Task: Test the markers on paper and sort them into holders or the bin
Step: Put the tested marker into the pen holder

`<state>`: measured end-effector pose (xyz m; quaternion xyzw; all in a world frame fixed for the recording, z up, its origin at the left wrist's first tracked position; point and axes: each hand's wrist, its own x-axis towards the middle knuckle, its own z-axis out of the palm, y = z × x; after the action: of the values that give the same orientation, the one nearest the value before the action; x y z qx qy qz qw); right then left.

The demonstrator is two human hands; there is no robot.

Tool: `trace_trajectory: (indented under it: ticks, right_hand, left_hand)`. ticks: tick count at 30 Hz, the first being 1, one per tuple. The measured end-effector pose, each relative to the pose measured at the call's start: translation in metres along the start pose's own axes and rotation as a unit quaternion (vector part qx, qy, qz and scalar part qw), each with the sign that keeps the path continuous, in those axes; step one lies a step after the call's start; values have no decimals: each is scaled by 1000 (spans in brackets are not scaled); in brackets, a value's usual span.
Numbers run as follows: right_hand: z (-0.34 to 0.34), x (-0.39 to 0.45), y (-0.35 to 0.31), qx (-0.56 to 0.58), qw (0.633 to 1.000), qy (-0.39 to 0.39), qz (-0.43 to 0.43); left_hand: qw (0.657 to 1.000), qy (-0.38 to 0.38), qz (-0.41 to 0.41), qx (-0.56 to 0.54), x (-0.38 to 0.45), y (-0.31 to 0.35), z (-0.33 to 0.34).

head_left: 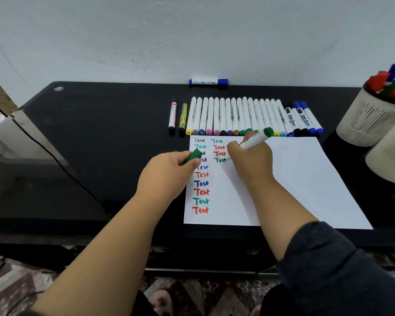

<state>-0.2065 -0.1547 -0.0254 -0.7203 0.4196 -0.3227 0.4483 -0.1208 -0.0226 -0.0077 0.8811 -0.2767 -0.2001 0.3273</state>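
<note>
The right hand (249, 160) grips a green whiteboard marker (255, 140), tip on the paper (306, 179); at its nine o'clock, the left hand (167, 172) pinches the green cap (193, 156).

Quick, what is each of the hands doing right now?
Left hand: pinches a small green plastic marker cap.
Right hand: grips a white-barrelled green marker, tip on the white paper sheet.
</note>
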Motion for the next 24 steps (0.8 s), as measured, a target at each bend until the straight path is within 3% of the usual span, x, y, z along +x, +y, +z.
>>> trace_trajectory:
  ticks: [13,18,24]
  right_hand:
    - [-3,0,-2,21,1000,-13,16]
    - [-13,5,-7,141,988,2,68]
    - [-17,-3,-18,274,956,-82,68]
  left_hand:
    - [1000,5,13,19,-3,0,-1]
    - [999,-12,10,-49,-6,1,-2]
    - [989,-50,10,-140,-10,4,-4]
